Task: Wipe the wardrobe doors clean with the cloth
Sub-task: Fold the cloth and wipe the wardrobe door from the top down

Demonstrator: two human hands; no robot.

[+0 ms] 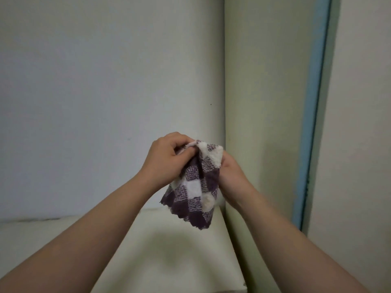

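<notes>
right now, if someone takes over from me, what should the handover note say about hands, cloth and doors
Left grip: pinches the top edge of the checked cloth.
Right grip: holds the cloth's right side, fingers mostly hidden behind it.
Cloth: bunched in the air between both grips, touching no surface.
Doors: the pale panel stands just right of the hands; no wipe marks show.
Done: cloth in hand.
Left: press it to the panel and wipe, probably all of it.
</notes>
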